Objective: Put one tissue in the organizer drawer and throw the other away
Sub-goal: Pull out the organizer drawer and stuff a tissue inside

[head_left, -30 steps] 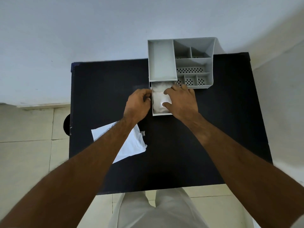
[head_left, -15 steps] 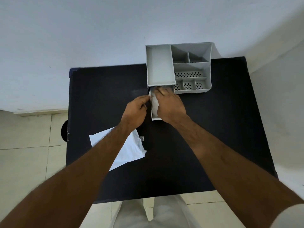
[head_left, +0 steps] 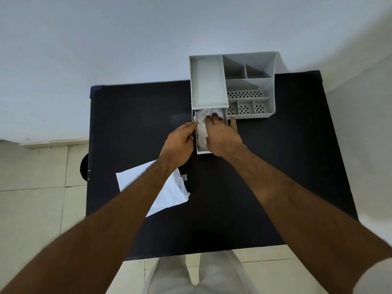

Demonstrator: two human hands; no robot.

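Note:
A grey organizer (head_left: 209, 81) stands at the far edge of the black table (head_left: 275, 166), and its drawer (head_left: 203, 153) is pulled out towards me. A crumpled white tissue (head_left: 201, 130) lies inside the drawer. My right hand (head_left: 222, 136) covers the drawer, fingers pressing on that tissue and thumb outside the right wall. At the drawer's left wall, my left hand (head_left: 178, 145) grips the edge with its fingertips. A second white tissue (head_left: 169, 198) lies flat on the table to the left, partly hidden under my left forearm.
The organizer has one long open tray and several small perforated compartments (head_left: 246, 108) on its right. A dark round object (head_left: 83, 168) shows on the tiled floor just past the table's left edge. A white wall runs behind the table.
My right fingers have slid deeper into the drawer toward the organizer, pushing the tissue in. The left hand stays at the drawer's left wall. The view has dropped slightly.

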